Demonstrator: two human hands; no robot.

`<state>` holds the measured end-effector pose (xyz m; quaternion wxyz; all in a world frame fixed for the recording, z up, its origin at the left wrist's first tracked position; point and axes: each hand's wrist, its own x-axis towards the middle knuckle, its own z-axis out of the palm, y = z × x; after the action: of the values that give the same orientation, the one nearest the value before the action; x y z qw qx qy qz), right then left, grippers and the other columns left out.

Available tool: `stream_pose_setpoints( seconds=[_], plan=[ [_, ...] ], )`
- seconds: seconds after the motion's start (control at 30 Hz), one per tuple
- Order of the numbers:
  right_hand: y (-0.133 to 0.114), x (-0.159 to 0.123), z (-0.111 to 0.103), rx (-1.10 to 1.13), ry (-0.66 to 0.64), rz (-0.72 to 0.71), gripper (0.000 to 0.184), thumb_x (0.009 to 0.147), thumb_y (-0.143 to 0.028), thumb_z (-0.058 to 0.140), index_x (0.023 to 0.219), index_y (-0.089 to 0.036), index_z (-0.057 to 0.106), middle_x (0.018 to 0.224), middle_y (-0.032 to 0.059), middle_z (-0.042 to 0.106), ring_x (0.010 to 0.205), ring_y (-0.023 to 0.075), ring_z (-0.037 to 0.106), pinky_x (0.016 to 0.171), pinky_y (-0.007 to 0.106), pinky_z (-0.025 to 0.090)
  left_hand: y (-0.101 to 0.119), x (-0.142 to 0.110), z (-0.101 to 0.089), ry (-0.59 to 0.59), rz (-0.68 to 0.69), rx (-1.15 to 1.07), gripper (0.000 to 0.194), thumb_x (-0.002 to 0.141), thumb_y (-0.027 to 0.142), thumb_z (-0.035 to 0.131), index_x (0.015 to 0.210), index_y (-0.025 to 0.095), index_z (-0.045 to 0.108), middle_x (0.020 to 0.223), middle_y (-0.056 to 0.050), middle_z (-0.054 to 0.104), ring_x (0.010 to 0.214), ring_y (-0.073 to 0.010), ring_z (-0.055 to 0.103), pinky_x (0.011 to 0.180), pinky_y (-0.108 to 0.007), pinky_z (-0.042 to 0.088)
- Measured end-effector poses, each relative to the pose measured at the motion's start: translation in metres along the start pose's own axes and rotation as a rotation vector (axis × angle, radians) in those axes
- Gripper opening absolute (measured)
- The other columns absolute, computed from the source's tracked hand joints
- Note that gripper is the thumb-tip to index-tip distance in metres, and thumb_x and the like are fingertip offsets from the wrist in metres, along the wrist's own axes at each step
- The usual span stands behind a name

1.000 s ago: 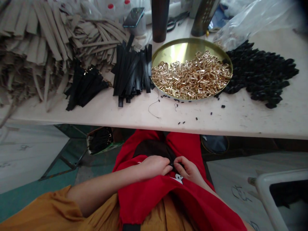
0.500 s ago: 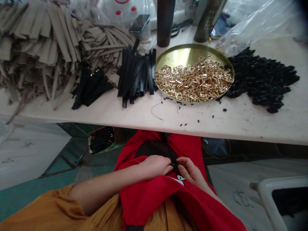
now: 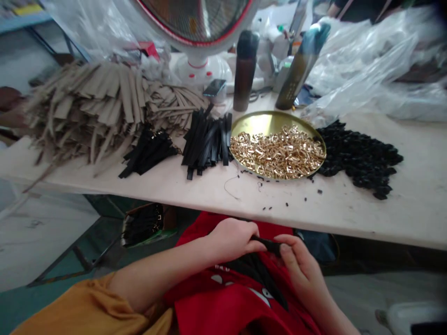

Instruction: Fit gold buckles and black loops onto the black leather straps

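My left hand [image 3: 232,239] and my right hand [image 3: 300,263] meet over my lap, below the table edge. Both pinch a short black strap [image 3: 267,243] between them. A red cloth [image 3: 240,298] lies across my lap under the hands. On the table ahead, a round gold tray [image 3: 258,124] holds a heap of gold metal buckles [image 3: 279,152]. Left of the tray lies a bundle of black straps [image 3: 207,139], and further left a second black bundle [image 3: 148,151].
A pile of small black pieces [image 3: 359,156] sits right of the tray. Tan strips [image 3: 101,104] are heaped at the table's left. A fan base [image 3: 200,67], a phone [image 3: 214,87], a dark bottle [image 3: 244,70] and plastic bags [image 3: 370,70] stand behind. A box of black items [image 3: 143,223] sits under the table.
The view has tilted up, showing more of the table's back. My hands have risen from my lap and moved slightly apart, with the black strap now stretched between them.
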<state>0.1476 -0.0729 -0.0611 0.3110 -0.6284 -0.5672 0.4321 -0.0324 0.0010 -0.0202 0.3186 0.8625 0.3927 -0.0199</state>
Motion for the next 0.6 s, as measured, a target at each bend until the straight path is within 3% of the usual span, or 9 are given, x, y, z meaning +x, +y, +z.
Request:
stream_pose_setpoints(
  seconds=[0.07, 0.13, 0.27, 0.37, 0.47, 0.53, 0.6],
  plan=[
    [-0.012, 0.029, -0.017, -0.095, 0.156, -0.052, 0.026, 0.085, -0.042, 0.035, 0.095, -0.023, 0.050, 0.071, 0.0036, 0.060, 0.060, 0.0183, 0.057, 0.057, 0.029, 0.046, 0.000, 0.016, -0.017, 0.208, -0.011, 0.071, 0.033, 0.084, 0.046, 0.039, 0.087, 0.019, 0.058, 0.081, -0.003, 0.063, 0.075, -0.0185, 0.059, 0.063, -0.027, 0.042],
    [-0.018, 0.063, -0.029, -0.239, 0.221, -0.110, 0.029, 0.085, -0.044, 0.033, 0.092, -0.023, 0.052, 0.071, 0.0044, 0.061, 0.062, 0.0205, 0.058, 0.058, 0.032, 0.045, -0.003, 0.036, -0.024, 0.336, -0.009, 0.130, 0.026, 0.086, 0.037, 0.039, 0.090, 0.019, 0.056, 0.086, -0.003, 0.062, 0.079, -0.0172, 0.057, 0.068, -0.028, 0.042],
    [-0.006, 0.115, -0.037, -0.568, 0.321, -0.336, 0.036, 0.083, -0.046, 0.033, 0.084, -0.019, 0.056, 0.078, 0.0100, 0.062, 0.075, 0.0264, 0.057, 0.070, 0.039, 0.043, -0.027, 0.063, -0.032, 0.440, -0.043, 0.259, 0.019, 0.084, 0.032, 0.046, 0.085, 0.018, 0.058, 0.088, -0.006, 0.059, 0.088, -0.0187, 0.053, 0.076, -0.031, 0.039],
    [0.012, 0.127, -0.035, -0.542, 0.431, -0.360, 0.038, 0.083, -0.046, 0.033, 0.087, -0.017, 0.056, 0.086, 0.0122, 0.061, 0.082, 0.0266, 0.055, 0.076, 0.040, 0.042, -0.054, 0.064, -0.055, 0.532, -0.140, 0.308, 0.017, 0.085, 0.031, 0.045, 0.089, 0.018, 0.056, 0.091, -0.006, 0.058, 0.090, -0.0182, 0.052, 0.078, -0.032, 0.038],
    [0.022, 0.125, -0.032, -0.441, 0.513, -0.255, 0.036, 0.083, -0.047, 0.035, 0.089, -0.018, 0.055, 0.086, 0.0115, 0.060, 0.082, 0.0266, 0.055, 0.075, 0.040, 0.042, -0.079, 0.064, -0.081, 0.583, -0.400, 0.367, 0.027, 0.083, 0.038, 0.046, 0.097, 0.015, 0.052, 0.091, -0.009, 0.058, 0.086, -0.0215, 0.055, 0.073, -0.033, 0.040],
    [0.024, 0.123, -0.031, -0.406, 0.532, -0.232, 0.035, 0.082, -0.047, 0.037, 0.088, -0.018, 0.054, 0.087, 0.0114, 0.060, 0.082, 0.0268, 0.054, 0.076, 0.040, 0.041, -0.089, 0.068, -0.090, 0.573, -0.516, 0.375, 0.035, 0.081, 0.040, 0.049, 0.103, 0.013, 0.048, 0.088, -0.010, 0.060, 0.082, -0.0232, 0.058, 0.070, -0.033, 0.041],
    [0.024, 0.123, -0.030, -0.391, 0.535, -0.249, 0.033, 0.082, -0.045, 0.039, 0.088, -0.017, 0.054, 0.087, 0.0118, 0.059, 0.084, 0.0269, 0.054, 0.078, 0.041, 0.040, -0.095, 0.073, -0.091, 0.560, -0.548, 0.373, 0.037, 0.082, 0.034, 0.049, 0.112, 0.012, 0.043, 0.088, -0.010, 0.061, 0.081, -0.0226, 0.059, 0.070, -0.032, 0.042]
  ],
)
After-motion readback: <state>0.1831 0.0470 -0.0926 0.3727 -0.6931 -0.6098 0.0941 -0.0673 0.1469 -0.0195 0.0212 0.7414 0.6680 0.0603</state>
